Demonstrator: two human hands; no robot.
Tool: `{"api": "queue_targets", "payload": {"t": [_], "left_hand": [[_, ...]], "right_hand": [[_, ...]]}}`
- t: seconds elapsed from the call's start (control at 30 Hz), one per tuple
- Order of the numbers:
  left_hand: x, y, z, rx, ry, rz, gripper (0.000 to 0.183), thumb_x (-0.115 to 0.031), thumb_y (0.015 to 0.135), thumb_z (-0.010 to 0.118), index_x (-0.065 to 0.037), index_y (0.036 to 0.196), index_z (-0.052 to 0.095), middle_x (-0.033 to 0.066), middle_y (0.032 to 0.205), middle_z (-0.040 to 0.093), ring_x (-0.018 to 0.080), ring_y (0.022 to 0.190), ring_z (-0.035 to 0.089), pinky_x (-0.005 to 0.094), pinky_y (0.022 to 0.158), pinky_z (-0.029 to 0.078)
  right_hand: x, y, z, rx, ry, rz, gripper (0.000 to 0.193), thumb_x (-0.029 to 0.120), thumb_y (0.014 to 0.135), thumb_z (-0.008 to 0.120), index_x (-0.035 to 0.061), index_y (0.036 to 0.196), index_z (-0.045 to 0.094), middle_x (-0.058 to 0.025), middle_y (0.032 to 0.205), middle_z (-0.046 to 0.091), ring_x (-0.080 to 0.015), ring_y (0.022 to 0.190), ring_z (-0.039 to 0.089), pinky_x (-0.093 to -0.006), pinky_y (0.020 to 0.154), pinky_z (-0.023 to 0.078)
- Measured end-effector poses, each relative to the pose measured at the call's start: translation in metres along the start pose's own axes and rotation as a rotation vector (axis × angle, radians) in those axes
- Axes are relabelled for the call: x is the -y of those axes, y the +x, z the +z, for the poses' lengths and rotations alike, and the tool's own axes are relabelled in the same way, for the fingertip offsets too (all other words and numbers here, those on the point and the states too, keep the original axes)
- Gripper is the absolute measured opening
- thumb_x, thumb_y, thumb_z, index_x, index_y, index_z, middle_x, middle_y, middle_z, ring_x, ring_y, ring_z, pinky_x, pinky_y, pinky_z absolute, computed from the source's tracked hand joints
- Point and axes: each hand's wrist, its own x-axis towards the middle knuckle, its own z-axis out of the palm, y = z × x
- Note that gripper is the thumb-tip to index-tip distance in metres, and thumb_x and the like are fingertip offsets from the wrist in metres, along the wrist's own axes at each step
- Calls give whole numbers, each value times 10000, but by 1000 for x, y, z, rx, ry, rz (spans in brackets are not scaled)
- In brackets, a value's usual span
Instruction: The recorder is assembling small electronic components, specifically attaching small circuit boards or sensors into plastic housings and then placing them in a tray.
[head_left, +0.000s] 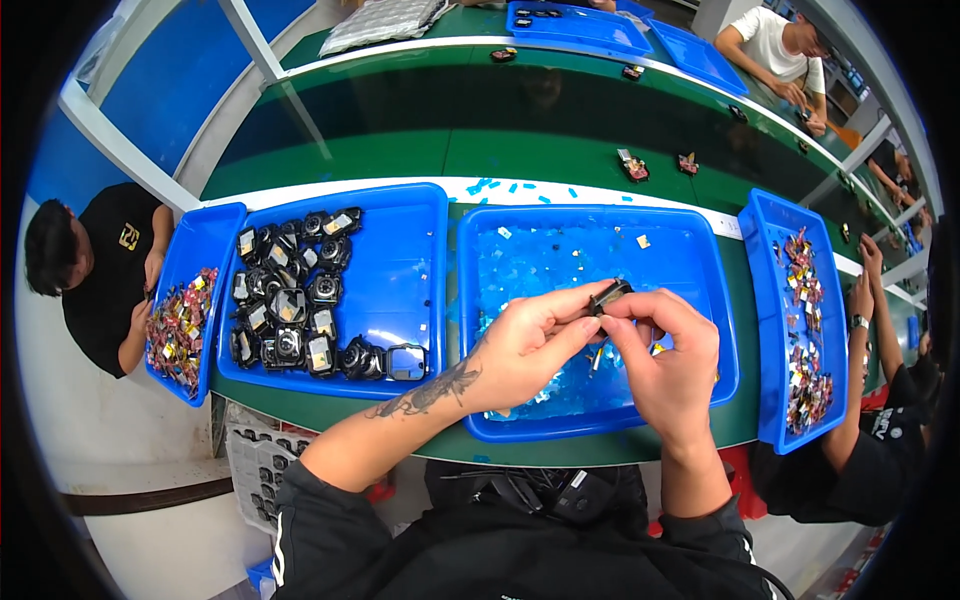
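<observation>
Green bench (400, 150) carries blue trays; both hands, left (520, 350) and right (670, 365), pinch one small black part (608, 295) above the middle tray (700, 250).

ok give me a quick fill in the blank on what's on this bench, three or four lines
1. Both hands, left hand and right hand, pinch one small ____ part between their fingertips.
2. The hands are held over a ____ tray strewn with pale blue scraps.
3. The tray to the person's left holds a heap of black parts on its ____ side.
4. The bench top beyond the trays is ____.

Missing words: black; blue; left; green
</observation>
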Motion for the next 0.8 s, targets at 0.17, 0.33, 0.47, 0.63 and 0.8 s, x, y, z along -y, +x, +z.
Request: {"api": "queue_targets", "payload": {"t": [0.17, 0.33, 0.47, 0.63, 0.8], "left_hand": [[0, 0, 1, 11, 78, -50, 420, -4, 995, 459, 37, 1410, 412, 160, 1350, 525, 216, 1217, 538, 358, 1032, 466], [-3, -3, 5, -1, 24, 33, 393, -51, 998, 486, 12, 1386, 466, 125, 1232, 615, 152, 1127, 587, 295, 978, 478], [-6, -2, 0, 87, 145, 24, 408, -4, 997, 447, 71, 1396, 407, 163, 1370, 511, 236, 1238, 524, 366, 1031, 468], [-3, 1, 8, -106, -51, 38, 411, -9, 998, 435, 54, 1403, 400, 167, 1360, 512, 245, 1216, 542, 387, 1003, 499], [-11, 3, 17, -209, -191, 96, 436, 29, 964, 454, -59, 1390, 483, 134, 1188, 600, 180, 1093, 607, 321, 929, 513]], "right_hand": [[0, 1, -3, 3, -72, -22, 115, -12, 725, 749, 38, 779, 661, -55, 699, 632, -168, 567, 540, -296, 535, 417], [2, -2, -8, -94, -202, -144, 195, -9, 673, 763, 50, 730, 586, -76, 746, 548, -216, 694, 550, -326, 603, 407], [-9, -2, -6, -98, -96, -103, 237, 6, 693, 765, 36, 834, 578, -85, 821, 525, -197, 767, 561, -316, 621, 421], [-12, -10, -8, -80, 741, 346, 307, 33, 760, 747, 28, 1015, 576, -68, 990, 581, -145, 920, 578, -262, 790, 510], [-24, -29, -9, 58, 629, 352, 123, -34, 869, 668, -38, 980, 615, -54, 914, 641, -94, 841, 626, -213, 731, 532]]}}
